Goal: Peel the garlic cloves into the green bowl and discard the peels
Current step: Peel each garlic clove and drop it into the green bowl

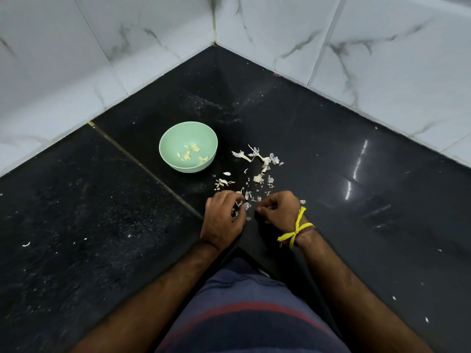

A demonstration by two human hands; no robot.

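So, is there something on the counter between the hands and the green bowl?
Only loose peels lie between the left hand and the green bowl; they are flat scraps and block nothing.

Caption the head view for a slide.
Two hands work among papery garlic peels on black stone counter; peeled cloves in round green bowl.

- Bowl (188, 147): pale mint green, with pale yellow peeled cloves (190, 154) inside.
- Peels (257, 164): white to cream, scattered right of the bowl.
- Table (102, 200): glossy black, finely speckled.
- Far wall tiles (369, 47): white marble with grey veins.
- Wrist thread (297, 229): bright yellow.
- Shirt (249, 314): navy with red stripes.
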